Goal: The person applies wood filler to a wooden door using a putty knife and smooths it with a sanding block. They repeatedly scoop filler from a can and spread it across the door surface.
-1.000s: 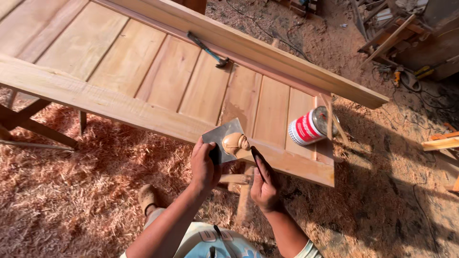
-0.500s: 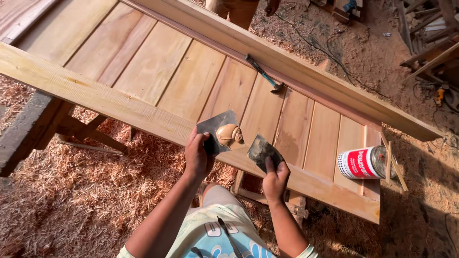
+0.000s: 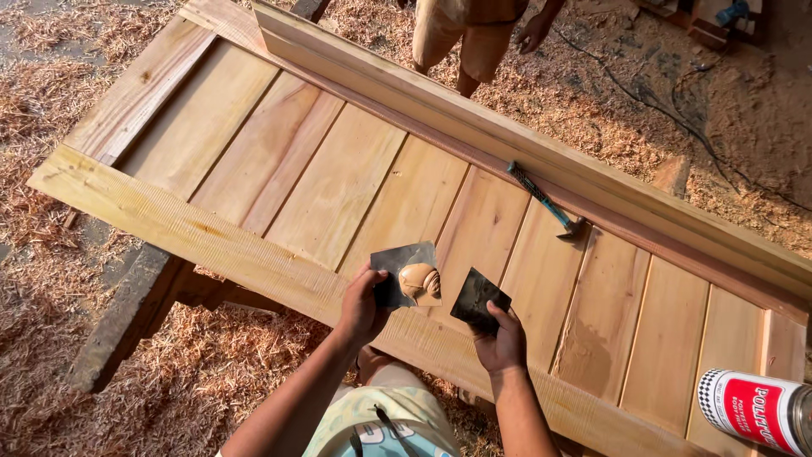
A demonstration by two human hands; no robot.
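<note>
**A:** In the head view, what is each hand doing?

**B:** The left hand (image 3: 362, 306) is closed on a dark metal plate (image 3: 397, 264), thumb on top and fingers under its edge. A lump of tan filler paste (image 3: 419, 281) sits on the plate's 4 o'clock corner. The right hand (image 3: 501, 343) pinches a second, smaller dark scraper blade (image 3: 478, 298) between thumb and fingers; the blade points toward 11 o'clock.

**A:** Do the two blades meet?

**B:** No, they're just beside each other with a narrow gap, the scraper at 3 o'clock of the plate. Both hover over the near rail of a wooden door panel (image 3: 338, 182).

**A:** What else lies about?

**B:** A hammer (image 3: 545, 203) rests on the boards at 1 o'clock of the hands, against the far rail. A red-and-white can (image 3: 757, 410) lies on its side at 4 o'clock, near the panel's corner. Wood shavings (image 3: 76, 355) cover the ground at 9 o'clock. Another person's legs (image 3: 469, 42) stand at 12 o'clock, beyond the panel.
</note>
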